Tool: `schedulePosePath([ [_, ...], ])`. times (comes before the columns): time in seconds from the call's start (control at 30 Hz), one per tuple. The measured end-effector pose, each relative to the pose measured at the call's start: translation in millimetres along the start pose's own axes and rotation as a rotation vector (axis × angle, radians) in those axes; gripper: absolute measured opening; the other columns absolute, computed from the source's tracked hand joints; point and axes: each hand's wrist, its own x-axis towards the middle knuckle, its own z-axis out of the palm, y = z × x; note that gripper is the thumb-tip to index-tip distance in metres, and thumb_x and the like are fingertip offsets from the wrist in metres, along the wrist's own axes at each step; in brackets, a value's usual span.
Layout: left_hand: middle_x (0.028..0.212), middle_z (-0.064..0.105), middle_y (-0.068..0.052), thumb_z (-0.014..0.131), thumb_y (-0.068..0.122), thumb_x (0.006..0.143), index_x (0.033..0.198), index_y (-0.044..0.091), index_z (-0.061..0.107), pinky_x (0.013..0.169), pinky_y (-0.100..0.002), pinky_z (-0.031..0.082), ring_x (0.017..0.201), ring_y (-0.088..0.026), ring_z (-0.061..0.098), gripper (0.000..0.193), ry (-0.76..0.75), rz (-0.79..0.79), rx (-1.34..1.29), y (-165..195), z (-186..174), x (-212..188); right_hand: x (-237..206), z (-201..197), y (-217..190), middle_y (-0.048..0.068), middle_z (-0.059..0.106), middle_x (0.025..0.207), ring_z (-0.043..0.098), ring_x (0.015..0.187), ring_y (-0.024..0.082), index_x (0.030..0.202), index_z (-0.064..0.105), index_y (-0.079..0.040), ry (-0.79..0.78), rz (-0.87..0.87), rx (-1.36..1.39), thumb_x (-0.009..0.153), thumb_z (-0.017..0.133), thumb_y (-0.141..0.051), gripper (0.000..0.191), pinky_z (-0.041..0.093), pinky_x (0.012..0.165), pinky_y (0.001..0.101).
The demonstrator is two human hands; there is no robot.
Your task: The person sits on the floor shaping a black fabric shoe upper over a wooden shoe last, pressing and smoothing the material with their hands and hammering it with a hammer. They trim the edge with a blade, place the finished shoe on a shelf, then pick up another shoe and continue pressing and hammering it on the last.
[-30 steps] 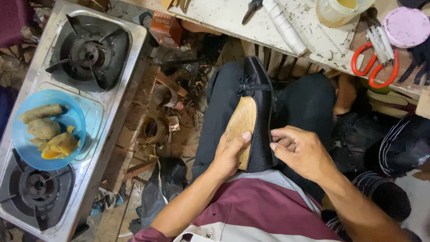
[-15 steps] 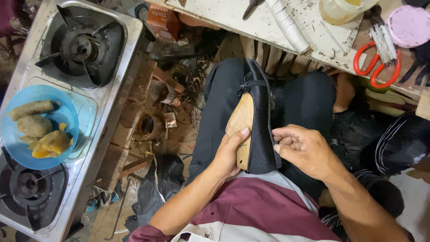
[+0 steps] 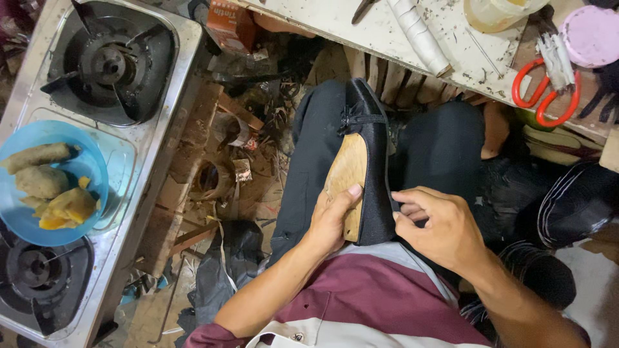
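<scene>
Shoe: black shoe (image 3: 374, 161) lies along the person's left thigh, toe pointing toward the workbench, its pale tan sole (image 3: 347, 177) turned up and to the left; upper and sole already sit together, and a small buckle strap crosses the upper near the toe.
Stove: two-burner steel gas stove (image 3: 151, 148) fills the left side of the view, with a blue bowl (image 3: 97, 177) of yellowish food resting between the burners (nothing to do with the shoe work).
Workbench: white workbench (image 3: 361, 29) runs across the top edge; near its right corner lie red-handled scissors (image 3: 545, 96), with a white roll (image 3: 419, 35) at mid-edge.
Right hand: right hand (image 3: 442, 229) has fingers curled in against the shoe's right side wall near the heel, pressing or pinching the black upper; exact grip is hidden.
Left hand: left hand (image 3: 332, 219) wraps the heel end, thumb flat on the sole, holding it firmly closed around the shoe.
Progress: judging by this, assembly looks largely done; work along the heel-side edge appears in hand, and no tool is held.
</scene>
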Motion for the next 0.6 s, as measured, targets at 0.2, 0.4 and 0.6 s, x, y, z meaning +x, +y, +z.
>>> schedulePosePath([
  [0.2, 0.13, 0.066, -0.016, 0.062, 0.017, 0.096, 0.145, -0.005, 0.05, 0.101, -0.037, 0.054, 0.115, -0.022, 0.066, 0.055, -0.012, -0.035, 0.063, -1.0, -12.9, -1.4, 11.1, 6.3, 9.3, 0.009, 0.077, 0.073, 0.073, 0.06, 0.013, 0.087, 0.077, -0.001, 0.116, 0.097, -0.036, 0.084, 0.078, -0.017, 0.016, 0.057, 0.057, 0.0262],
  [0.4, 0.127, 0.067, -0.017, 0.063, 0.017, 0.09, 0.141, -0.003, 0.051, 0.099, -0.044, 0.055, 0.113, -0.029, 0.067, 0.056, 0.065, 0.039, 0.099, 23.2, -32.1, 19.9, 49.7, -64.2, 49.7, 0.008, 0.076, 0.087, 0.07, 0.076, 0.012, 0.102, 0.076, -0.004, 0.441, -0.003, -0.106, 0.096, 0.075, -0.019, 0.017, 0.055, 0.07, 0.028],
  [0.6, 0.129, 0.067, -0.024, 0.059, 0.031, 0.099, 0.139, -0.008, 0.054, 0.104, -0.047, 0.054, 0.118, -0.034, 0.068, 0.056, -0.095, 0.056, -0.069, 37.3, -40.2, 33.0, 124.2, -110.5, 103.3, 0.015, 0.072, 0.092, 0.069, 0.083, 0.034, 0.098, 0.073, -0.004, 0.537, -0.321, -0.85, 0.098, 0.073, -0.016, 0.011, 0.055, 0.073, 0.0461],
])
